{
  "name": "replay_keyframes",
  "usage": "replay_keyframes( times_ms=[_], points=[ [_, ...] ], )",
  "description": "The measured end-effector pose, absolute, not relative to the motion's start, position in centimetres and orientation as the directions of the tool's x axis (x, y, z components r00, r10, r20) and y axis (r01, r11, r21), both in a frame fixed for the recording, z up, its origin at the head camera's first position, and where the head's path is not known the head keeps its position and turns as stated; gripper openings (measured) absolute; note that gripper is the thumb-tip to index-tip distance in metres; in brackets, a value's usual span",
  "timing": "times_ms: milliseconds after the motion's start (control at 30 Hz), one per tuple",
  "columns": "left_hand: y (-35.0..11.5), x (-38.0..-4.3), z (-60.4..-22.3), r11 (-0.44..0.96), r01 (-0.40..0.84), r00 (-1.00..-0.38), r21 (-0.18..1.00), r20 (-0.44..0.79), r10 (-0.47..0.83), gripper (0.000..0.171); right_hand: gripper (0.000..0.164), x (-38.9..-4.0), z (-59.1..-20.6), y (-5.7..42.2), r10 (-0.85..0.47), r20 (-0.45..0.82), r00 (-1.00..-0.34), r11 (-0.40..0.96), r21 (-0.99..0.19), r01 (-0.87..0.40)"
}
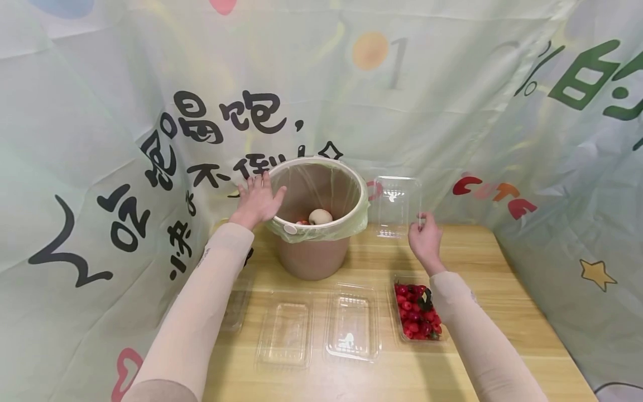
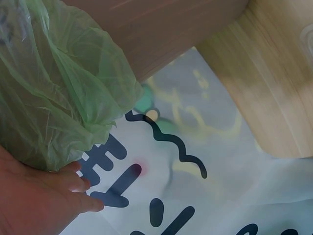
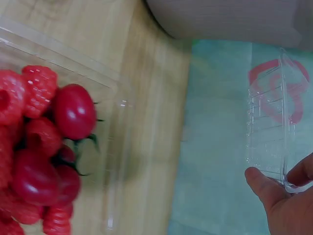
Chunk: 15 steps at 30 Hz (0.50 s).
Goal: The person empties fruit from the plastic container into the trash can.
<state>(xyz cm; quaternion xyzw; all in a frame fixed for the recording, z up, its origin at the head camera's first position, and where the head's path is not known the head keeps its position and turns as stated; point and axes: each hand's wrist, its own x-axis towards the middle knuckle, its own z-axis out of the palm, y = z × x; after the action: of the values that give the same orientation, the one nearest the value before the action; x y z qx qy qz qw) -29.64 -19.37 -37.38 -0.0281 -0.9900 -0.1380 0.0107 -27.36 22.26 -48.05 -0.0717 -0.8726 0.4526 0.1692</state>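
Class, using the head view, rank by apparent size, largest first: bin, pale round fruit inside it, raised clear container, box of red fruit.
1. Bin
2. Raised clear container and box of red fruit: too alike to rank, the box probably being nearer
3. Pale round fruit

A crinkly green bag (image 2: 78, 83) hangs down. The left hand (image 2: 41, 200) is at its bottom edge. Above the bag is a brown bin (image 2: 166, 24). Right of the bag are a wooden table (image 2: 274, 83) and a pale cloth (image 2: 220, 186).
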Motion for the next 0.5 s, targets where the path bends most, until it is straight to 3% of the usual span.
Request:
replay_keyframes(
  times_ms=[500],
  points=[
    [-19.3,-29.6,-37.2,0.963,0.053,-0.999,0.264,0.019,0.050,0.086,0.046,-27.5,-51.2,23.3,0.271,0.078,-0.960,0.577,-0.811,0.097]
  ],
)
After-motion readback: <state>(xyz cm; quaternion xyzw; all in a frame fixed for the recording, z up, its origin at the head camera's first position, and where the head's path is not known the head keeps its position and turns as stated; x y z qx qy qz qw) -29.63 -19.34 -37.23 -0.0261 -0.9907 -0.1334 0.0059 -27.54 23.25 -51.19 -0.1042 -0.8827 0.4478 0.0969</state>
